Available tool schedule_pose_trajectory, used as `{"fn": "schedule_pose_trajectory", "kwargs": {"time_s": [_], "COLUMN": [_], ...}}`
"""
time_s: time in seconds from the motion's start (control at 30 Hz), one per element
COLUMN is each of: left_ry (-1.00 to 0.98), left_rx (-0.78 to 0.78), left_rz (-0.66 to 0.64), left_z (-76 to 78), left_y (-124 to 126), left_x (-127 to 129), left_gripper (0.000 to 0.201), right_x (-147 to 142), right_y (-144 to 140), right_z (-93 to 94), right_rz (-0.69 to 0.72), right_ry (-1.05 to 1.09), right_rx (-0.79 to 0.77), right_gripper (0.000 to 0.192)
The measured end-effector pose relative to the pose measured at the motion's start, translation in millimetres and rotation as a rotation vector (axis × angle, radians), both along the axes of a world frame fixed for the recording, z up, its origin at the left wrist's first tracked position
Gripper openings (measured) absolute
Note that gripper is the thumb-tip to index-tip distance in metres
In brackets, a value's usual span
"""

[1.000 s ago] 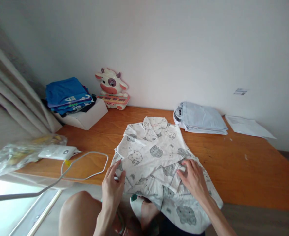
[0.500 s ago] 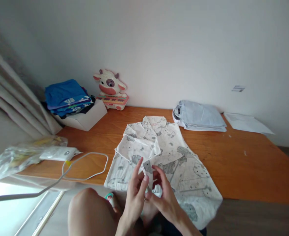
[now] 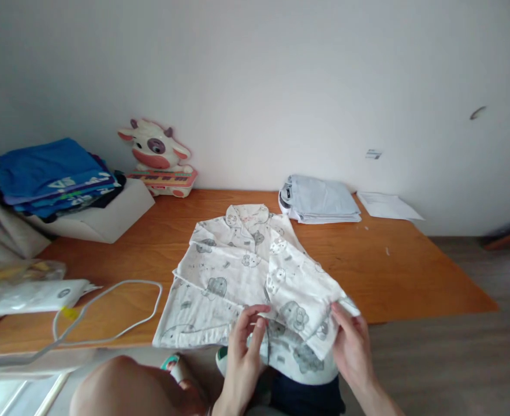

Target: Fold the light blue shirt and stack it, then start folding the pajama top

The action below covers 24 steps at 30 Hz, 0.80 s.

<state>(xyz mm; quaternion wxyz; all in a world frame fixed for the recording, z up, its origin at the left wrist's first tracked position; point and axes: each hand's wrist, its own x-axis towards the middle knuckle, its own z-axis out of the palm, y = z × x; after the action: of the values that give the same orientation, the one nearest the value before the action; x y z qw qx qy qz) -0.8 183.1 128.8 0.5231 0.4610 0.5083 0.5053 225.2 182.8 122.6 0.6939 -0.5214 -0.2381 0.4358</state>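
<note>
A white button-front pajama shirt [image 3: 241,260] with grey animal prints lies front up on the wooden table, collar toward the wall. Its lower part hangs over the near edge above my lap. One sleeve lies folded across the chest on the left side. My right hand [image 3: 352,341] grips the cuff end of the other sleeve [image 3: 302,283], stretched toward the lower right. With thumb and index finger close together, my left hand [image 3: 248,341] holds the cloth edge at the lower middle of the shirt.
Folded blue clothes [image 3: 55,170] sit on a white box [image 3: 120,214] at left, beside a cow-shaped toy keyboard [image 3: 159,159]. Folded light-grey clothing [image 3: 321,199] and paper [image 3: 388,205] lie along the wall. A white cable [image 3: 125,283] loops near a white device [image 3: 42,296].
My hands have moved apart. My right hand has drawn the sleeve out to the right, while my left hand stays near the shirt's middle. The view has shifted right.
</note>
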Motion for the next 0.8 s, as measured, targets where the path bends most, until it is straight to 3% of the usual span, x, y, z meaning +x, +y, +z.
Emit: {"fn": "schedule_pose_trajectory", "kwargs": {"time_s": [0.1,0.27,0.43,0.53,0.6,0.7,0.8], "left_ry": [0.081,0.143,0.251,0.318,0.371,0.503,0.682], "left_rx": [-0.028,0.073,0.068,0.063,0.067,0.198,0.381], "left_rz": [-0.114,-0.191,-0.180,-0.172,-0.152,-0.092,-0.076], "left_z": [-15.4,-24.3,-23.2,-28.5,-33.6,-38.6,-37.2], "left_y": [-6,-12,-12,-13,-14,-13,-5], "left_x": [15,37,41,36,33,28,29], "left_gripper": [0.037,0.033,0.029,0.025,0.022,0.022,0.034], "right_x": [24,53,63,69,78,93,101], "right_y": [-32,-82,-103,-105,-106,-106,-102], "right_z": [-34.7,-74.2,-84.2,-89.0,-91.9,-96.5,-101.8], "right_rz": [-0.058,-0.106,-0.111,-0.050,-0.102,-0.186,-0.088], "right_ry": [0.020,0.099,0.130,0.078,0.061,0.035,-0.098], "right_rx": [-0.166,-0.204,-0.302,-0.339,-0.323,-0.316,-0.396], "right_gripper": [0.037,0.040,0.052,0.053,0.052,0.052,0.053]}}
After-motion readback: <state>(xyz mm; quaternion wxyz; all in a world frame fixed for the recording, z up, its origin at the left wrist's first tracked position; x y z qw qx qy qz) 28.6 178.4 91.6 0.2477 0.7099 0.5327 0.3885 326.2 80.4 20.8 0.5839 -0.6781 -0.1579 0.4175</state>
